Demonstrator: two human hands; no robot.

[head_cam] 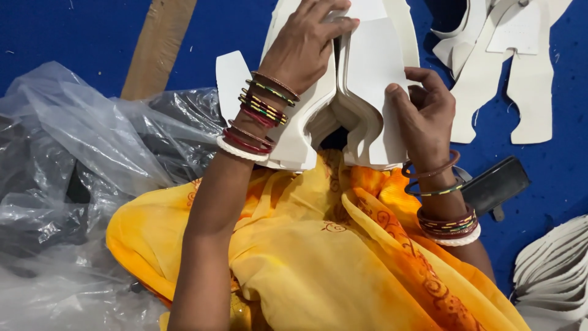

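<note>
Yellow-orange cloth (318,257) nearest, over lap. Clear plastic bag (67,184) crumpled at left, black case (495,184) at right, curved white pieces (554,270) lower right. Above lap, left hand (303,46) clamped over stack of white cutouts (367,92), right hand (425,113) pinching its right edge. Farther: more white cutouts (508,67) flat on blue surface (73,30), brown strip (156,46).

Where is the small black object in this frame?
In the head view, the black object lies on the blue surface at the right, just beyond the right hand's bangled wrist, below the loose white cut-outs and above another white stack.
</note>
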